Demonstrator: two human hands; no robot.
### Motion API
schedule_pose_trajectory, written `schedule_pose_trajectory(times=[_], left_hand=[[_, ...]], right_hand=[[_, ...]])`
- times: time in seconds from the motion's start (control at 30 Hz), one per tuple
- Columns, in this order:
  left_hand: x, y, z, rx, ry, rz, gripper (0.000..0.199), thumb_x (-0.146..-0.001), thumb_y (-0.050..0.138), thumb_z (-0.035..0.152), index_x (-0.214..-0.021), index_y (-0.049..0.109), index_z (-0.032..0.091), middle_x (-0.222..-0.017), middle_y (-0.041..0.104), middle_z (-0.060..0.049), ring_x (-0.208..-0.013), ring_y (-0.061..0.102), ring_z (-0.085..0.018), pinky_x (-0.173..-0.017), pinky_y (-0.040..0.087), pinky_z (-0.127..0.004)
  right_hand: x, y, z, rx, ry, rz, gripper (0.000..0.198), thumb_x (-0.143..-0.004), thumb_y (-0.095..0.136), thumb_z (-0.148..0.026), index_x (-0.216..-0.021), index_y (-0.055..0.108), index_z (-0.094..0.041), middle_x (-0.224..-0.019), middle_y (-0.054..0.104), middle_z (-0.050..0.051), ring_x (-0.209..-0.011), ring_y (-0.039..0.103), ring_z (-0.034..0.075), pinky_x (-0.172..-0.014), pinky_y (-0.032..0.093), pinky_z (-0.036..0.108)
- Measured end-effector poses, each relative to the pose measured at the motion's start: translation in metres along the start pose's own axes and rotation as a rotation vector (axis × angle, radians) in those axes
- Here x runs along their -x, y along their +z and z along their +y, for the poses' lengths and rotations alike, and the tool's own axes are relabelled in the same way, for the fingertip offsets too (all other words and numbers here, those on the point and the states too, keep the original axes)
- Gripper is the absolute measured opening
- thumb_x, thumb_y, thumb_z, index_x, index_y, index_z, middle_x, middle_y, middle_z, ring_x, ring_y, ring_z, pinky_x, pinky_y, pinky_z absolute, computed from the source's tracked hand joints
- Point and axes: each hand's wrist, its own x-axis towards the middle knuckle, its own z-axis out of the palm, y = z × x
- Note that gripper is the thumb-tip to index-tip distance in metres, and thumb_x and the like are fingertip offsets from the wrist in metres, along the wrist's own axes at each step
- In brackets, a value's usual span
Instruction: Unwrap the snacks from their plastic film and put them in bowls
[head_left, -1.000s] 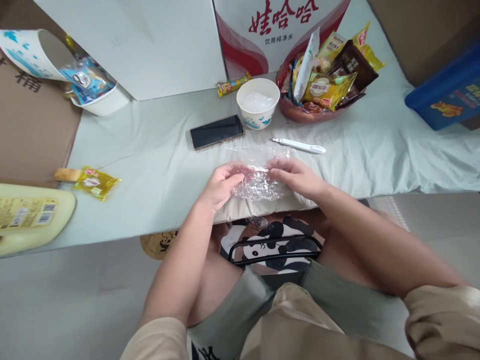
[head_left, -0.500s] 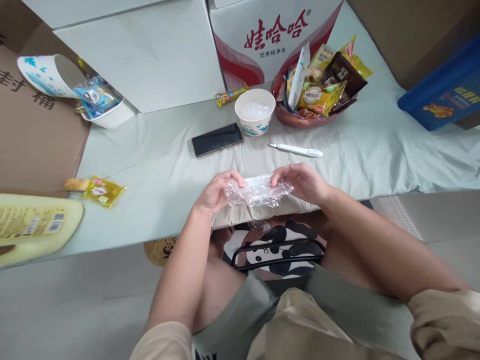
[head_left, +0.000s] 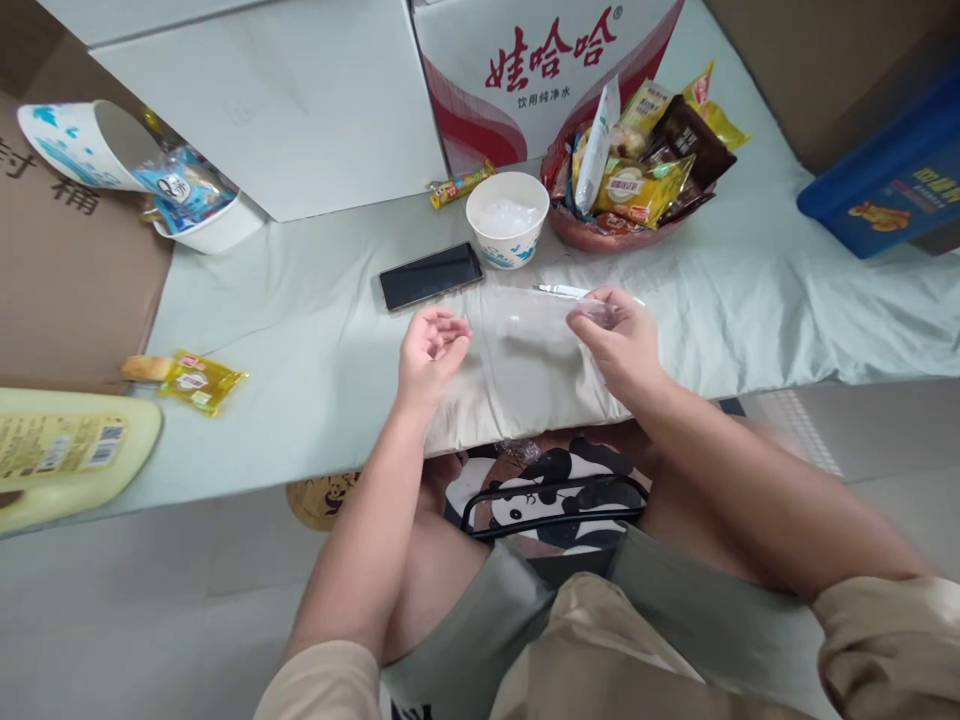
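Note:
A clear, thin sheet of plastic film (head_left: pixel 536 318), blurred by motion, stretches sideways above the front of the table. My right hand (head_left: pixel 622 345) is closed on its right end, thumb against fingers. At the film's left side my left hand (head_left: pixel 433 360) is half curled with its fingers loosely apart, and no object shows in it. Behind the film lies a white pen-shaped cutter (head_left: pixel 562 291), partly covered by my right hand. A black phone (head_left: pixel 431 276) and a paper cup (head_left: pixel 508 247) with clear plastic inside stand just beyond my hands.
A bowl (head_left: pixel 600 238) of wrapped snacks stands at the back right, before a printed carton (head_left: pixel 480 120). Tipped paper cups (head_left: pixel 71 150) with blue packets are at left, near a yellow snack packet (head_left: pixel 202 382). Crumpled clear plastic (head_left: pixel 519 450) lies below the table edge.
My left hand has let go of the crinkled plastic and moved slightly away. My right hand has risen a little with the plastic, which now looks smoother and spread out.

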Motion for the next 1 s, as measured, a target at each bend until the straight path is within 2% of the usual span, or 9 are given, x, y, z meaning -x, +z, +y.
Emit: schedule_pose_trajectory(times=[0.1, 0.2, 0.27, 0.37, 0.43, 0.53, 0.6, 0.7, 1.0], left_hand=[[0.007, 0.008, 0.001, -0.118, 0.037, -0.02, 0.023, -0.081, 0.074, 0.038, -0.089, 0.059, 0.022, -0.081, 0.067, 0.0, -0.074, 0.066, -0.013, -0.076, 0.054, -0.029], [0.015, 0.022, 0.002, -0.097, 0.032, -0.216, 0.044, -0.081, 0.079, 0.046, -0.115, 0.064, 0.023, -0.124, 0.072, -0.01, -0.116, 0.069, -0.023, -0.098, 0.055, -0.036], [0.017, 0.032, 0.003, -0.027, 0.033, -0.325, 0.067, -0.077, 0.083, 0.052, -0.133, 0.058, 0.026, -0.145, 0.063, -0.012, -0.135, 0.06, -0.028, -0.109, 0.051, -0.04], [0.01, 0.043, 0.005, 0.073, 0.03, -0.354, 0.067, -0.078, 0.082, 0.06, -0.13, 0.061, 0.024, -0.136, 0.069, -0.012, -0.127, 0.065, -0.027, -0.107, 0.053, -0.039], [0.003, 0.049, 0.006, 0.093, 0.03, -0.282, 0.053, -0.081, 0.079, 0.061, -0.115, 0.069, 0.021, -0.115, 0.076, -0.009, -0.107, 0.071, -0.023, -0.094, 0.056, -0.034], [-0.006, 0.058, 0.007, 0.148, -0.005, -0.185, 0.044, -0.081, 0.079, 0.062, -0.095, 0.073, 0.02, -0.085, 0.073, -0.003, -0.077, 0.067, -0.015, -0.072, 0.053, -0.027], [-0.009, 0.064, 0.007, 0.256, -0.069, -0.202, 0.048, -0.075, 0.083, 0.063, -0.093, 0.073, 0.02, -0.08, 0.071, -0.001, -0.072, 0.065, -0.014, -0.068, 0.052, -0.026], [-0.012, 0.069, 0.004, 0.327, -0.15, -0.233, 0.056, -0.062, 0.093, 0.056, -0.099, 0.071, 0.02, -0.089, 0.074, -0.002, -0.08, 0.069, -0.016, -0.076, 0.055, -0.028], [-0.043, 0.025, 0.021, -0.282, 0.095, 0.433, 0.031, -0.066, 0.081, 0.027, -0.09, 0.061, 0.02, -0.082, 0.063, 0.002, -0.075, 0.059, -0.013, -0.071, 0.048, -0.027]], right_hand=[[0.005, -0.001, -0.004, 0.165, -0.227, 0.09, 0.016, -0.081, 0.068, -0.031, -0.078, 0.053, -0.025, -0.08, 0.059, 0.002, -0.078, 0.056, 0.02, -0.079, 0.047, 0.037], [0.014, 0.004, -0.006, 0.148, -0.413, -0.137, 0.018, -0.084, 0.069, -0.032, -0.081, 0.052, -0.025, -0.106, 0.07, 0.008, -0.106, 0.063, 0.027, -0.098, 0.048, 0.045], [0.019, 0.009, -0.006, 0.016, -0.394, -0.353, 0.022, -0.089, 0.067, -0.038, -0.083, 0.051, -0.025, -0.124, 0.07, 0.01, -0.12, 0.063, 0.028, -0.106, 0.047, 0.048], [0.021, 0.014, -0.004, -0.211, -0.242, -0.514, 0.029, -0.096, 0.062, -0.052, -0.088, 0.055, -0.025, -0.13, 0.07, 0.009, -0.123, 0.064, 0.027, -0.108, 0.048, 0.048], [0.018, 0.014, 0.0, -0.26, -0.157, -0.471, 0.034, -0.096, 0.062, -0.059, -0.091, 0.061, -0.025, -0.117, 0.073, 0.007, -0.115, 0.067, 0.025, -0.104, 0.051, 0.045], [0.01, 0.012, 0.007, -0.203, -0.123, -0.193, 0.035, -0.089, 0.071, -0.058, -0.096, 0.067, -0.024, -0.096, 0.071, 0.003, -0.092, 0.067, 0.019, -0.089, 0.056, 0.037], [0.004, 0.012, 0.013, -0.186, -0.115, -0.056, 0.033, -0.084, 0.077, -0.051, -0.099, 0.066, -0.024, -0.091, 0.067, 0.001, -0.082, 0.063, 0.016, -0.077, 0.054, 0.032], [-0.007, 0.015, 0.018, -0.208, -0.098, -0.125, 0.026, -0.085, 0.073, -0.044, -0.093, 0.062, -0.022, -0.085, 0.064, 0.0, -0.073, 0.058, 0.014, -0.067, 0.048, 0.028], [-0.04, 0.022, 0.009, -0.041, -0.124, -0.24, 0.017, -0.091, 0.049, -0.035, -0.081, 0.053, -0.022, -0.072, 0.055, -0.002, -0.068, 0.051, 0.014, -0.067, 0.04, 0.029]])
